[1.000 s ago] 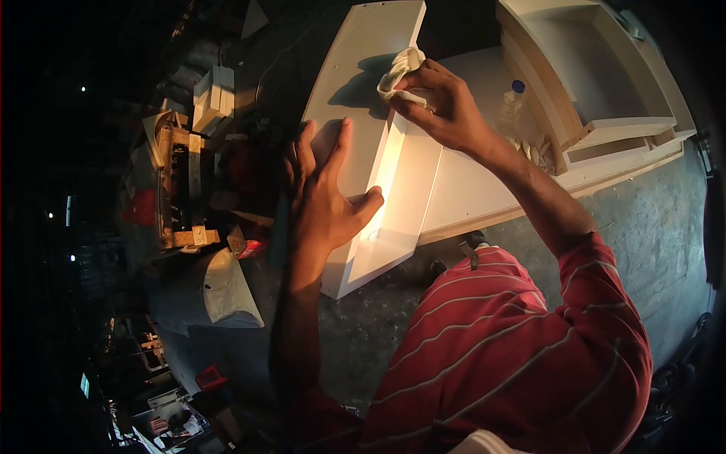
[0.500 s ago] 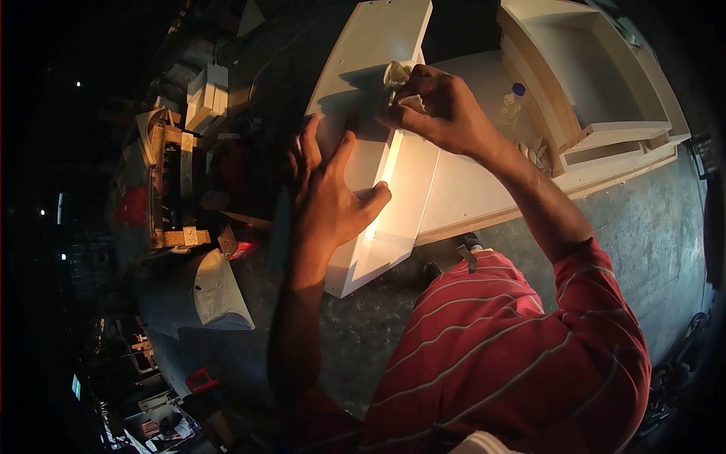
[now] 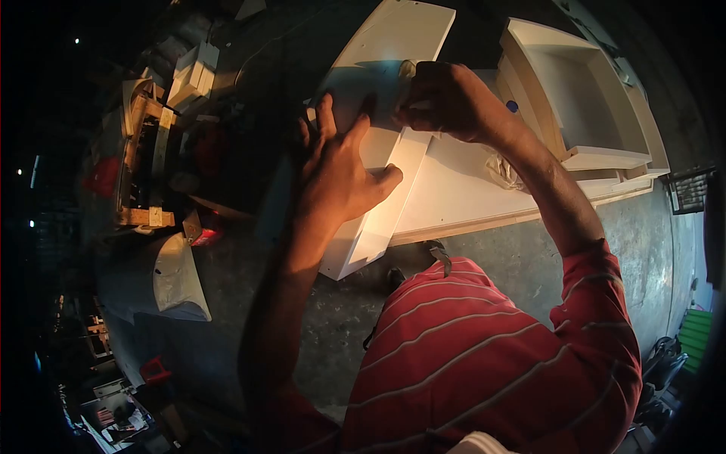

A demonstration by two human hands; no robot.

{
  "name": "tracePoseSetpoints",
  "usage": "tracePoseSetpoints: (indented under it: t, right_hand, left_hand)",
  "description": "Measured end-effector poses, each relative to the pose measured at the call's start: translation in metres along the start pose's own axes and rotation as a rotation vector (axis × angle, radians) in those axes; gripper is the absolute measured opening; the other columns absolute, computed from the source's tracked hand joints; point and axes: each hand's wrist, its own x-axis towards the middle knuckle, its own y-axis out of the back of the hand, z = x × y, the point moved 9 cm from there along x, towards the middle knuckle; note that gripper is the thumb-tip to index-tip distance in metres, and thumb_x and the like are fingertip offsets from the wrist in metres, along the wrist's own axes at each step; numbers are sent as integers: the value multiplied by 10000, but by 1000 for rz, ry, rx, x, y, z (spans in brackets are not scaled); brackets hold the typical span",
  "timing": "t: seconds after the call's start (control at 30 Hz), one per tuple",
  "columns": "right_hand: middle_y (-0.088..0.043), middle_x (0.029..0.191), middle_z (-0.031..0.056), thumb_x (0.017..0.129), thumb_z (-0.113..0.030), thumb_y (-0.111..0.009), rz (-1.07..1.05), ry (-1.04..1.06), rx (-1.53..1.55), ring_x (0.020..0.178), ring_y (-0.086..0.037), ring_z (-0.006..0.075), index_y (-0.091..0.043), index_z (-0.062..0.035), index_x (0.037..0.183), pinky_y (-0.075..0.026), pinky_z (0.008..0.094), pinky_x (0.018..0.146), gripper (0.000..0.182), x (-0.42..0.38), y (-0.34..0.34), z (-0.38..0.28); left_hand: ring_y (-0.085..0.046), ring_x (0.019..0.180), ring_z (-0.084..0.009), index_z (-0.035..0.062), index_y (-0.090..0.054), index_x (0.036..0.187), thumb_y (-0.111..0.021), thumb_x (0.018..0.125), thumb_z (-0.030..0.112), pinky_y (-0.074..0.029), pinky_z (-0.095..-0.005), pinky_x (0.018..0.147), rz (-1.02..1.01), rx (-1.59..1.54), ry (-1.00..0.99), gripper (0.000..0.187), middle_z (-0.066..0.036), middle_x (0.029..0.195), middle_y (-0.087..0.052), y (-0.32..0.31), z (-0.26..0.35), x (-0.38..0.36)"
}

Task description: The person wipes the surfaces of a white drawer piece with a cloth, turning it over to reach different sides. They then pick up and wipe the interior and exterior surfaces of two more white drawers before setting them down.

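A long white panel piece [image 3: 401, 38] slants across the upper middle, with a narrow lit ledge along its right side. My left hand [image 3: 344, 178] rests on its left part, fingers spread, holding nothing. At the right edge of the panel, my right hand [image 3: 446, 102] has its fingers closed on a crumpled pale cloth [image 3: 408, 69], only partly visible past the knuckles. Beneath lies a wide white board [image 3: 454, 189]. Near my right forearm, a crumpled clear plastic bag [image 3: 501, 170] sits on that board, and a blue bottle cap [image 3: 512, 107] shows beside my wrist.
A white open box unit [image 3: 578, 94] stands on the board at the upper right. Wooden frames [image 3: 155, 217] and a curved pale piece [image 3: 178, 280] are at the left. Lower left are a red object [image 3: 155, 371] and clutter. Grey floor [image 3: 333, 333] surrounds my legs.
The view has shifted, moving the surroundings mostly leftward. My right hand has turned over the cloth, hiding more of it. My left hand remains spread on the panel.
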Motion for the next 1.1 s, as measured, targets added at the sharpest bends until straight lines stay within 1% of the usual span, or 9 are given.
tracePoseSetpoints:
  t: [0.1,0.27,0.37,0.43,0.63,0.77,0.9,1.03,1.1]
  right_hand:
    - [-701,804,70,776,-253,-696,-104,-225,34,757,-681,246,-738,-119,836,-524,330,724,153,12,8,24]
    - [-667,770,64,778,-247,-743,-272,-49,95,734,-669,164,-714,-16,824,-506,299,651,237,16,0,-2]
    - [-664,753,59,777,-253,-745,-347,-194,116,725,-663,153,-710,-22,805,-502,292,646,236,22,5,16]
    - [-656,753,52,758,-253,-741,-314,-99,-84,717,-655,152,-740,-85,836,-509,297,683,186,23,9,5]
    - [-656,734,55,780,-268,-750,-283,-251,-42,658,-633,128,-703,-37,788,-500,286,614,236,28,9,26]
    - [-640,705,49,765,-275,-758,-246,5,-5,648,-629,129,-689,-31,767,-487,271,607,253,20,3,-8]
    - [-638,739,47,772,-237,-747,-285,-134,-7,682,-639,137,-697,-48,777,-497,296,620,195,25,10,12]
    - [-645,767,53,776,-231,-729,-324,84,-28,702,-655,165,-707,-55,802,-515,304,641,179,26,-1,-16]
    - [-630,756,53,772,-228,-740,-339,-120,-9,705,-659,178,-711,-65,808,-516,304,646,170,29,2,9]
  left_hand:
    - [-260,1352,-524,73,-471,1382,-721,671,413,-142,-597,1148,43,-29,-21,826,-353,1446,-235,0,1,1]
    - [-271,1327,-567,155,-472,1399,-728,658,431,-184,-617,1126,116,-47,17,831,-337,1453,-267,-2,-1,3]
    - [-278,1336,-547,145,-449,1415,-726,674,373,-167,-539,1161,112,-72,22,823,-344,1457,-255,-4,-1,0]
    - [-270,1331,-569,204,-485,1395,-736,639,437,-204,-673,1081,205,-102,3,829,-279,1472,-324,-4,-2,3]
    - [-294,1323,-554,200,-519,1361,-763,606,444,-224,-690,1061,249,-76,15,830,-274,1451,-356,-5,-2,1]
    - [-314,1309,-546,201,-530,1348,-781,586,446,-243,-691,1051,265,-22,36,838,-263,1432,-372,2,0,1]
    - [-322,1299,-544,193,-529,1348,-769,591,433,-250,-692,1043,255,-8,38,830,-255,1419,-372,2,2,0]
    - [-274,1325,-554,178,-492,1381,-721,629,428,-204,-695,1062,231,-12,67,825,-260,1434,-350,0,1,0]
    - [-255,1337,-554,179,-479,1393,-710,636,428,-187,-693,1071,211,-38,62,830,-261,1446,-335,-1,0,-1]
